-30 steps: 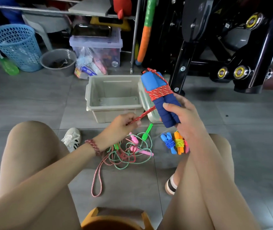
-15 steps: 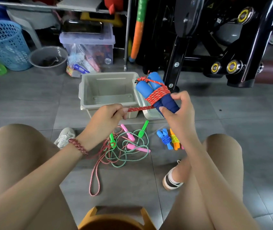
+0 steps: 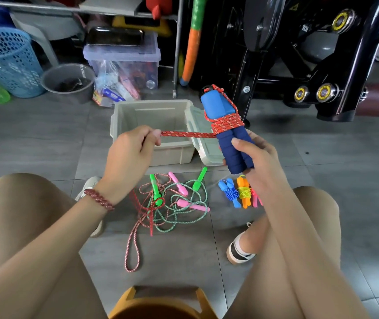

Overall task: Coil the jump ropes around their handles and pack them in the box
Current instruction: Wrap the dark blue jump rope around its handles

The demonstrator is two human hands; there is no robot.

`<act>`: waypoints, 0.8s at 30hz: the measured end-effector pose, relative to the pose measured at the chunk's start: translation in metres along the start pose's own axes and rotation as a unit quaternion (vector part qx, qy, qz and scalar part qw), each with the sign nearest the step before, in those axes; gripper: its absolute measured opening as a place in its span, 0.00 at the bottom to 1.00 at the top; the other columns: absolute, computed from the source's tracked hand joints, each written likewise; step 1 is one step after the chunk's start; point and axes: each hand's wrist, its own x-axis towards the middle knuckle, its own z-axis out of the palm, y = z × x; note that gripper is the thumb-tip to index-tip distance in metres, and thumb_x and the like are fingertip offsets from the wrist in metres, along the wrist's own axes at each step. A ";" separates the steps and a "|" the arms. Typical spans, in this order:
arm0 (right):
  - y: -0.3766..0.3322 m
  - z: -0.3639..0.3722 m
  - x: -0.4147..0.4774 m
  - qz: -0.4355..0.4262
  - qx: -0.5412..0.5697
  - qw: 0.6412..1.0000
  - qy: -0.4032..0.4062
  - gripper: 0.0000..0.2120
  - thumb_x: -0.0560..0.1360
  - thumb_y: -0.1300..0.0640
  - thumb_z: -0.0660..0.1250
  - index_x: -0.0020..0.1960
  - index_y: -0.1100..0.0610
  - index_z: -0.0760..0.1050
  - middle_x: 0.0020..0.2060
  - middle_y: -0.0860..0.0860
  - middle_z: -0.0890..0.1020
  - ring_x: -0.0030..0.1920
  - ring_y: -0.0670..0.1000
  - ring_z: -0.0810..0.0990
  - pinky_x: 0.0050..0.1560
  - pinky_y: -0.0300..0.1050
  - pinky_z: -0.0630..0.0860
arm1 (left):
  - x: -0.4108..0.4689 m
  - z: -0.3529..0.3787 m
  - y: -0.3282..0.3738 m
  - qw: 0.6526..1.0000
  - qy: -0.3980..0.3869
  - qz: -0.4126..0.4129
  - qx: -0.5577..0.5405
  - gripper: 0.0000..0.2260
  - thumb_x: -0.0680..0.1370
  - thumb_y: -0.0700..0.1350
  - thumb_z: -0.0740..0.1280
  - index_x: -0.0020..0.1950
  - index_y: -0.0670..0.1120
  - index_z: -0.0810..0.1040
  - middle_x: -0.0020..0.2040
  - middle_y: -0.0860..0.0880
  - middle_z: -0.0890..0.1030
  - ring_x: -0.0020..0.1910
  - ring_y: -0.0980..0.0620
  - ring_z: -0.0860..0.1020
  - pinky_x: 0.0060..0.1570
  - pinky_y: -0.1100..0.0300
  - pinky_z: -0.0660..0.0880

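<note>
My right hand (image 3: 256, 157) grips the lower ends of two blue foam handles (image 3: 227, 125) held side by side and upright. A red speckled rope (image 3: 226, 122) is wound several times around their middle. My left hand (image 3: 129, 149) pinches the free stretch of this rope and holds it taut, level, to the left. Behind the hands a beige open box (image 3: 124, 116) stands on the floor, its lid (image 3: 203, 143) leaning at its right side. Loose green-handled and pink-handled ropes (image 3: 174, 203) lie tangled below. Coiled blue, orange and pink ropes (image 3: 239, 192) lie to their right.
A black exercise machine (image 3: 299, 54) rises at the back right. At the back left are a blue basket (image 3: 6, 61), a grey bucket (image 3: 68, 81) and a clear storage bin (image 3: 124, 63). An orange stool edge (image 3: 160, 305) sits between my knees.
My left hand has pulled the rope out from under the handles to the left and drawn it taut. The right hand has turned the handle bundle more upright.
</note>
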 end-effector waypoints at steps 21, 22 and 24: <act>0.025 -0.001 0.000 -0.207 -0.456 0.862 -0.075 0.14 0.65 0.69 0.73 0.47 0.58 0.75 0.47 0.48 0.78 0.44 0.46 0.75 0.41 0.26 0.67 | -0.011 -0.006 0.015 0.980 -0.011 0.194 -0.034 0.15 0.68 0.55 0.73 0.33 0.47 0.73 0.28 0.64 0.68 0.30 0.68 0.70 0.32 0.75 0.63; 0.028 0.002 -0.003 -0.204 -0.464 0.855 -0.110 0.14 0.65 0.69 0.73 0.46 0.57 0.76 0.46 0.47 0.78 0.43 0.45 0.75 0.41 0.26 0.68 | -0.010 -0.005 0.015 0.981 -0.013 0.186 -0.043 0.15 0.68 0.54 0.75 0.32 0.48 0.72 0.28 0.63 0.68 0.30 0.68 0.70 0.32 0.76 0.63; 0.033 0.010 -0.011 -0.198 -0.475 0.837 -0.185 0.16 0.64 0.69 0.73 0.44 0.52 0.76 0.42 0.45 0.78 0.42 0.43 0.76 0.40 0.28 0.69 | -0.009 -0.002 0.014 0.984 -0.014 0.174 -0.040 0.16 0.66 0.54 0.76 0.32 0.49 0.71 0.27 0.62 0.69 0.29 0.67 0.70 0.33 0.76 0.63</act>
